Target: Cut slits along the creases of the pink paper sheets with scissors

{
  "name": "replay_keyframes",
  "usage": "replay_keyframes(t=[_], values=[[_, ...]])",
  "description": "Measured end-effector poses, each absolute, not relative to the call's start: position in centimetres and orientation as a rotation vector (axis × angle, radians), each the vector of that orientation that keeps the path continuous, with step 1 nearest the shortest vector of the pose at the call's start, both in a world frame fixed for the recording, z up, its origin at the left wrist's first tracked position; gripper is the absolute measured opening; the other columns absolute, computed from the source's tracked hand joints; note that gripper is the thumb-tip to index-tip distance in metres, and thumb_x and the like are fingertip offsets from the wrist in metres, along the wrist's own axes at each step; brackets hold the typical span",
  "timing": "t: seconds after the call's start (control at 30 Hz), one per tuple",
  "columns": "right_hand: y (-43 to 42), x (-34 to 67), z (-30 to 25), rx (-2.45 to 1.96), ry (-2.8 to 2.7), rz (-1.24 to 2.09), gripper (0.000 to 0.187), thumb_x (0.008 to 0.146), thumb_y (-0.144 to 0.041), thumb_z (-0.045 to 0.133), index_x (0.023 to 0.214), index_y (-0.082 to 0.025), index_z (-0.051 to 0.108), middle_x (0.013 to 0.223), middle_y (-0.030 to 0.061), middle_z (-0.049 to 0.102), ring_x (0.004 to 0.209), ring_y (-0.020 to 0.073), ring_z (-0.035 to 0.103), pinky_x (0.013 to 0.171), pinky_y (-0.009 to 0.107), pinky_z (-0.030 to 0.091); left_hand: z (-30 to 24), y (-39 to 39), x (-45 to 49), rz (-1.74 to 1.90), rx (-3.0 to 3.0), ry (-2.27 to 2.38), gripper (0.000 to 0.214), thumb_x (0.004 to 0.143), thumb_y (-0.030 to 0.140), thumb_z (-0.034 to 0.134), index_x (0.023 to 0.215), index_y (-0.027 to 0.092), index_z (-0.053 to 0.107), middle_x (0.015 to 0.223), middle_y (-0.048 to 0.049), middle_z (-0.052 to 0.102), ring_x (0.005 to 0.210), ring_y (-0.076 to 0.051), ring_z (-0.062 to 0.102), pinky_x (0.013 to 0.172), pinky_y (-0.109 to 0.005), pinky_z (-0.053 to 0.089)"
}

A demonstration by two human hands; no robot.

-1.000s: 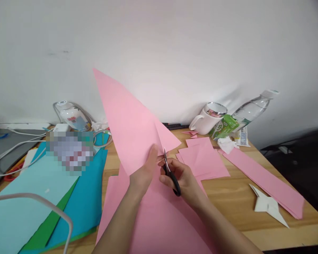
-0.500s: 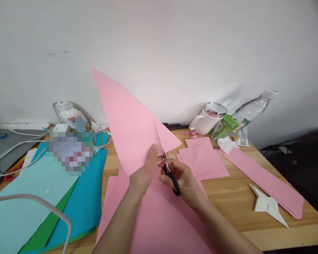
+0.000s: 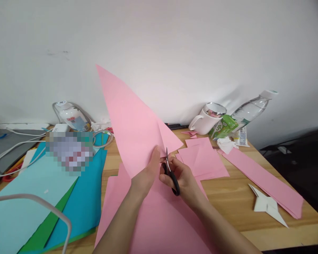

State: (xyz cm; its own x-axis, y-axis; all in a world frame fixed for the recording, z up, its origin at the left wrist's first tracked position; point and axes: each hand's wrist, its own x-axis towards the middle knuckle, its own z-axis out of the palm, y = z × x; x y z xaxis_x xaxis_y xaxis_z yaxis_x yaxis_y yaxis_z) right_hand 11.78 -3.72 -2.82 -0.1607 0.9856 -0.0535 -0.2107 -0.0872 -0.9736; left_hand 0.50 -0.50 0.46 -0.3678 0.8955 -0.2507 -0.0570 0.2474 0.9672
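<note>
A pink sheet of paper [image 3: 134, 121] is raised and tilted in the middle of the view, its pointed corner up at the left against the wall. My left hand [image 3: 148, 169] grips its lower edge, thumb in front and the fingers mostly hidden behind. In my right hand [image 3: 181, 176] are black-handled scissors [image 3: 173, 181], my fingers in the loops. Their blades point up and lie at the lower edge of the sheet, just right of my left thumb. Beneath both hands lie larger pink sheets [image 3: 169, 222] on the wooden table.
Pink squares [image 3: 201, 158], pink strips [image 3: 265, 183] and a folded white paper star [image 3: 266, 204] lie at the right. Behind them stand a white mug [image 3: 206, 120], a green box [image 3: 224, 127] and a tilted water bottle [image 3: 254, 107]. Blue paper [image 3: 87, 201] and a grey cable [image 3: 42, 203] occupy the left.
The raised pink sheet has shifted slightly right, its top corner a little higher. My left hand has moved slightly right with it. The scissor blades look more upright.
</note>
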Motion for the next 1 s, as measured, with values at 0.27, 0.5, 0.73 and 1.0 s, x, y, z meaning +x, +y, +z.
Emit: replay_keyframes(t=[0.27, 0.5, 0.73, 1.0], values=[[-3.6, 11.8, -2.5, -1.031, -1.145, 1.45, 0.032, 0.064, -0.025, 0.077, 0.076, -0.019, 0.048, 0.067, -0.0044, 0.049, 0.062, 0.0098, 0.043, 0.059, 0.023, 0.036, 1.6, -0.8, 0.7, 1.177, 0.876, 1.685, 0.027, 0.066, 0.035, 0.072, 0.086, 0.02, 0.062, 0.103, -0.0073, 0.069, 0.112, -0.026, 0.057, 0.106, -0.04, 0.036], [-3.6, 11.9, -2.6, -1.045, -1.136, 1.451, 0.036, 0.063, -0.029, 0.078, 0.085, -0.019, 0.051, 0.065, -0.0043, 0.048, 0.059, 0.0102, 0.043, 0.056, 0.023, 0.035, 1.9, -0.7, 0.7, 1.193, 0.87, 1.688, 0.019, 0.071, 0.03, 0.07, 0.086, 0.02, 0.064, 0.102, -0.0051, 0.07, 0.109, -0.024, 0.059, 0.106, -0.038, 0.036], [-3.6, 11.9, -2.8, -1.031, -1.12, 1.461, 0.035, 0.064, -0.026, 0.078, 0.087, -0.018, 0.052, 0.064, -0.0051, 0.047, 0.057, 0.0088, 0.041, 0.054, 0.022, 0.033, 1.9, -0.6, 0.7, 1.175, 0.87, 1.691, 0.017, 0.072, 0.031, 0.069, 0.085, 0.02, 0.065, 0.102, -0.0052, 0.07, 0.108, -0.024, 0.06, 0.106, -0.037, 0.036], [-3.5, 11.8, -2.9, -1.05, -1.109, 1.461, 0.035, 0.064, -0.027, 0.077, 0.088, -0.017, 0.053, 0.059, -0.0065, 0.043, 0.054, 0.0084, 0.037, 0.051, 0.022, 0.028, 1.8, -0.7, 0.7, 1.192, 0.883, 1.677, 0.019, 0.071, 0.031, 0.069, 0.087, 0.021, 0.064, 0.101, -0.006, 0.07, 0.109, -0.024, 0.06, 0.105, -0.039, 0.036]])
